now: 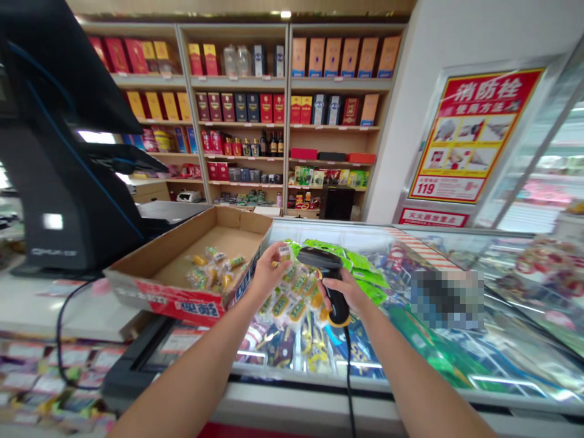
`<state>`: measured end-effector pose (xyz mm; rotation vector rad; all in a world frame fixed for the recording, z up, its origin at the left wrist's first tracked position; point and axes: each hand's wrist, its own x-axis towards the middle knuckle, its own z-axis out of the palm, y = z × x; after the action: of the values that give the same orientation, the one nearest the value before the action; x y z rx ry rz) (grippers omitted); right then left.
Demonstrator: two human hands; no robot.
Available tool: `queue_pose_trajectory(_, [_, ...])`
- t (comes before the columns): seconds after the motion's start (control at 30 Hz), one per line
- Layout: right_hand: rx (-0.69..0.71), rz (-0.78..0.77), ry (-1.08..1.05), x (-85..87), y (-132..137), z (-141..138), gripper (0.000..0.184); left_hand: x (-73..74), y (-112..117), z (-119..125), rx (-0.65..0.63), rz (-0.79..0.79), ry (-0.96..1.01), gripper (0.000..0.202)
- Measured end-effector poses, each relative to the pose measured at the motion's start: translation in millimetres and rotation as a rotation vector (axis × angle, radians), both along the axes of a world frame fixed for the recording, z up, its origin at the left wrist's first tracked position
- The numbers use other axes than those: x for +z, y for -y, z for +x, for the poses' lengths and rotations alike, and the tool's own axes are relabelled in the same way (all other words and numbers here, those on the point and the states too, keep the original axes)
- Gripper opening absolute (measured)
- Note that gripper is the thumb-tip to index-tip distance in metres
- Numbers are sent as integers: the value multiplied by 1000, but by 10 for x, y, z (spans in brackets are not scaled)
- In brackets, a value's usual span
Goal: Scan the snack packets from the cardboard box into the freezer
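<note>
Left hand [269, 274] is clenched on a small clear packet [285, 253], pinched between thumb and fingers and held up over the chest freezer [319, 230]; right hand [343, 291] grasps a black barcode scanner [338, 304] with a yellow collar, its head tipped toward the packet and just beside it; a black cable [349, 377] drops from the scanner's butt. From my remote seat, I see a cardboard tray [182, 302] with red and blue print standing open at the left, just beside the left hand, near a white tabletop [68, 304]; a loose scatter of clear sachets [214, 271] with yellow contents lies on its floor, with bare cardboard around them; the chest freezer below the hands holds heaped green packets [351, 267] and yellow packets [292, 304]. Both forearms reach up from the bottom of the view, angled inward, the hands close but apart. The small clear packet shows a yellowish filling; its print is too small to read. A black payment terminal [59, 152] looms at the left; wooden shelves [241, 79] of boxed liquor stand behind; a red fire-hydrant poster [474, 134] hangs at the right.
</note>
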<state>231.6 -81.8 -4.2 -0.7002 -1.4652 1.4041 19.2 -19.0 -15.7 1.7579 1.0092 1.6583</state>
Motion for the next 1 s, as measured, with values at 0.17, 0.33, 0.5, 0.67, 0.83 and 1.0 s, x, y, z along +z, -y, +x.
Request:
queue_pose_trajectory(0.17, [10, -7, 0, -11, -4, -7, 24, -4, 7, -5, -11, 20, -22, 40])
queue_pose_trajectory(0.33, [25, -8, 11, -10, -6, -4, 24, 12, 22, 0, -1, 5, -42, 40])
queue_pose_trajectory(0.5, [20, -5, 8, -23, -7, -4, 26, 30, 39, 3, -5, -1, -37, 39])
queue_pose_trajectory(0.67, [-15, -7, 13, -41, -18, 1, 27, -2, 16, -8, -14, -31, 38, 48])
queue_pose_trajectory(0.83, [-1, 3, -1, -47, -30, 3, 30, 20, 20, -97, 148, -47, -56, 43])
queue_pose_trajectory(1.0, [-11, 2, 4, -41, -23, 4, 27, 35, 5, -157, 298, 14, -270, 32])
